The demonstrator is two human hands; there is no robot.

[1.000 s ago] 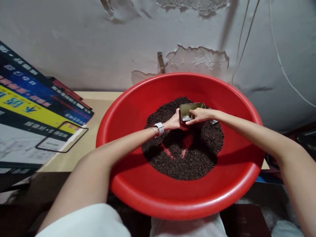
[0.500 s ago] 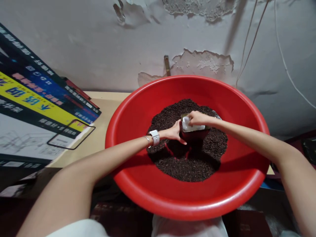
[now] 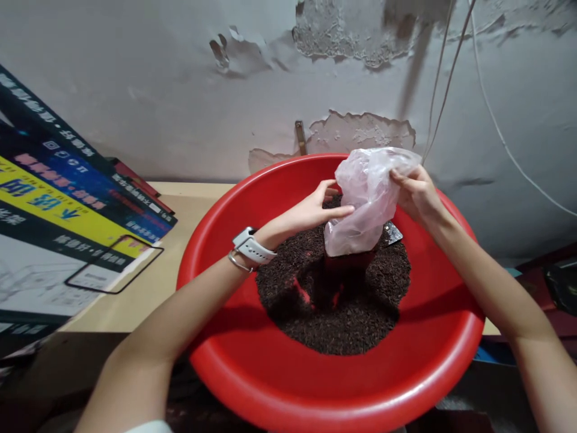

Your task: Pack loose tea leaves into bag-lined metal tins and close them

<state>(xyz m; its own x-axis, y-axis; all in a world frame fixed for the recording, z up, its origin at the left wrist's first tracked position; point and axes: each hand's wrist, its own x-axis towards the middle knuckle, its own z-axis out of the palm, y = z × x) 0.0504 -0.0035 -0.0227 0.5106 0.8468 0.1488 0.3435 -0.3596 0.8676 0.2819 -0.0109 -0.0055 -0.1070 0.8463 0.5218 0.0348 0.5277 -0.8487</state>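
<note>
A translucent plastic bag [image 3: 367,198] stands up out of a dark rectangular tin [image 3: 349,264], whose opening it covers. My right hand [image 3: 417,189] pinches the bag's upper right edge between thumb and fingers. On the other side, my left hand [image 3: 322,207] is open, thumb and fingers apart, with the thumb against the bag. The tin stands among loose dark dried leaves, like tea [image 3: 351,334], heaped in a big red basin [image 3: 333,400]. Behind the tin, a shiny metallic piece [image 3: 393,233] lies on the leaves.
The basin rests on a pale wooden table [image 3: 180,207]. To the left stand printed boxes [image 3: 67,198], with a thin black wire loop [image 3: 115,264] at their edge. Behind is a peeling wall [image 3: 180,102] with hanging cords [image 3: 444,84].
The bag, previously down inside the tin, now rises above it, pulled up by my right hand. My left hand has moved up from the tin's side to the bag.
</note>
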